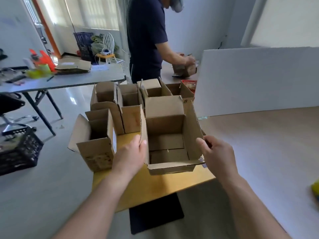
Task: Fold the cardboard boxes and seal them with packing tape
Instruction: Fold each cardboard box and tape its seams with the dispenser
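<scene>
- Box stands upright on the table near its front edge, top flaps up, bottom flaps folded in. No tape visible.
- My left hand grips the left flap, thumb over its edge; my right hand pinches the right flap.
- Judgement: square the walls first, then bring both flaps in evenly.
- Table top is yellowish wood; other open boxes crowd behind and left.
- Room: pale floor, black crate left, white board right, second person beyond.
</scene>
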Action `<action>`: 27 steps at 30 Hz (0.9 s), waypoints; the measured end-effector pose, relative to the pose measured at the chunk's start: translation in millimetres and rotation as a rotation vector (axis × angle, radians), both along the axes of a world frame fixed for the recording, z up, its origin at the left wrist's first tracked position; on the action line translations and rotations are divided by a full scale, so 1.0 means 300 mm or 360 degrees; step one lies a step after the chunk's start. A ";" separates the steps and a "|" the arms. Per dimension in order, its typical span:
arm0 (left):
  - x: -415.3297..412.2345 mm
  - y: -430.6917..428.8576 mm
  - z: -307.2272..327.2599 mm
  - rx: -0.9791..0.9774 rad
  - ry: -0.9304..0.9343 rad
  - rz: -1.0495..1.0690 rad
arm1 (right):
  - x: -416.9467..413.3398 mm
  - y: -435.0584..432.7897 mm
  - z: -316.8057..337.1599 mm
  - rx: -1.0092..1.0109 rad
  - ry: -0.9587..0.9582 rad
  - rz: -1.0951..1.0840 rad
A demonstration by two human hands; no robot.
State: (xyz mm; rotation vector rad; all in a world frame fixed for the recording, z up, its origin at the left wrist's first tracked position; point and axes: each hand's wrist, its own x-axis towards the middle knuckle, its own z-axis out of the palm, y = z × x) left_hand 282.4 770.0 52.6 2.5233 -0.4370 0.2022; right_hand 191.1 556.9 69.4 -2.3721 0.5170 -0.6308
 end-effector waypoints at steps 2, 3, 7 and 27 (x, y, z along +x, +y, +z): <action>0.046 0.058 -0.005 0.0039 -0.0087 0.0082 | 0.066 0.055 -0.011 -0.0194 0.0062 0.0065; 0.061 0.080 -0.011 0.0045 -0.0134 0.0125 | 0.097 0.079 -0.022 -0.0282 0.0095 0.0104; 0.122 0.128 -0.052 0.0132 -0.0211 0.0242 | 0.234 0.144 -0.070 -0.0466 0.0124 0.0251; 0.428 0.197 -0.121 0.0503 0.0171 0.0446 | 0.689 0.219 -0.228 -0.0702 0.0461 0.0598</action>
